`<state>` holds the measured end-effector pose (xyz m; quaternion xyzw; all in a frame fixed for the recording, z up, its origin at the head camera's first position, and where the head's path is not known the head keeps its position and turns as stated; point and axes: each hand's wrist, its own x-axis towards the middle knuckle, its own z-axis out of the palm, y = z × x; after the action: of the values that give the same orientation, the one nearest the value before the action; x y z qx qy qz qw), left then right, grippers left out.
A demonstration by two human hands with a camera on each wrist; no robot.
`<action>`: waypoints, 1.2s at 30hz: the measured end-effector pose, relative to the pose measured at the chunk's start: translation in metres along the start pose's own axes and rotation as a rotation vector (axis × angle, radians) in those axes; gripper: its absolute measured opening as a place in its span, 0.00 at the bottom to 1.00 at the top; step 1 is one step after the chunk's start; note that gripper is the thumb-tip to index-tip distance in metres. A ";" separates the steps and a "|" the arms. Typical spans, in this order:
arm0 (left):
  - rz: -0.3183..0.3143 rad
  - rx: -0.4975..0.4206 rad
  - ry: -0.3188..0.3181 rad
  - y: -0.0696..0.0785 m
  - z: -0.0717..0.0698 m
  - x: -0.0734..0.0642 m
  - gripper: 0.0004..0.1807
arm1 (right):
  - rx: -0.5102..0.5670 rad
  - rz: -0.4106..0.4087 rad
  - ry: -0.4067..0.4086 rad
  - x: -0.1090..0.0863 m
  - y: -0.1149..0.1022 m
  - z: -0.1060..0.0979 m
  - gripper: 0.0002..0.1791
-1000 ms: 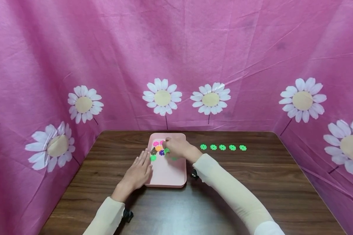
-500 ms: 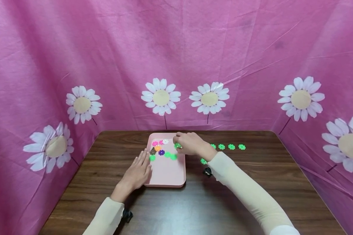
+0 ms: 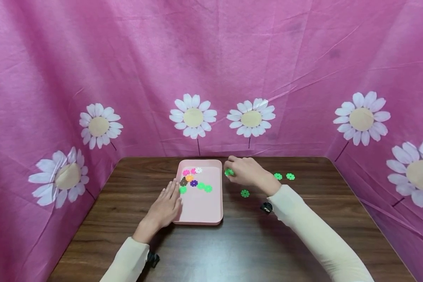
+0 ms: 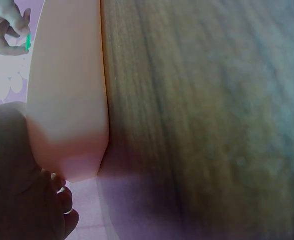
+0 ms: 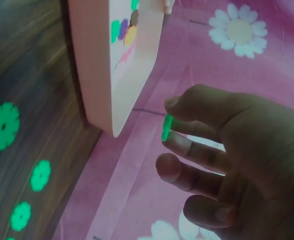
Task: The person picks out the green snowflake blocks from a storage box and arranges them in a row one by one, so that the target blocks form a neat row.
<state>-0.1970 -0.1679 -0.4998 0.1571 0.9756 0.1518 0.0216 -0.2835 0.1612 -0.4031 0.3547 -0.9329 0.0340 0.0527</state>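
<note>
My right hand (image 3: 246, 171) pinches a green flower-shaped disc (image 3: 229, 172) between thumb and fingertip, just right of the pink tray (image 3: 199, 207). In the right wrist view that disc (image 5: 167, 127) is seen edge-on, the other fingers loosely bent. My left hand (image 3: 163, 204) lies with extended fingers along the tray's left rim. Inside the tray are several flower discs: pink, a white one (image 3: 198, 170), an orange one (image 3: 189, 178), a brown one (image 3: 183, 181), a purple one (image 3: 194, 183) and green ones, including one (image 3: 208, 188) on the right.
Right of the tray, green discs (image 3: 277, 176) lie in a row on the wooden table (image 3: 303, 219), partly hidden by my right hand. A single green disc (image 3: 244, 193) lies nearer to me. A pink cloth (image 3: 222, 78) with printed daisies surrounds the table.
My right hand has come out of the tray and moved right, carrying a green disc. The discs it covered in the tray now show. My left hand has stayed on the rim.
</note>
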 end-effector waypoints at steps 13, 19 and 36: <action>-0.002 0.008 0.003 0.000 -0.001 0.001 0.35 | 0.042 0.095 -0.008 -0.036 0.028 -0.003 0.13; -0.001 0.006 0.001 0.001 -0.001 0.001 0.35 | 0.050 0.112 0.001 -0.053 0.038 0.002 0.17; 0.005 0.002 0.007 0.002 -0.001 0.000 0.35 | 0.103 0.133 -0.021 -0.087 0.054 0.032 0.12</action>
<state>-0.1964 -0.1666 -0.4979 0.1589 0.9755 0.1512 0.0178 -0.2572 0.2550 -0.4471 0.2944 -0.9519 0.0818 0.0221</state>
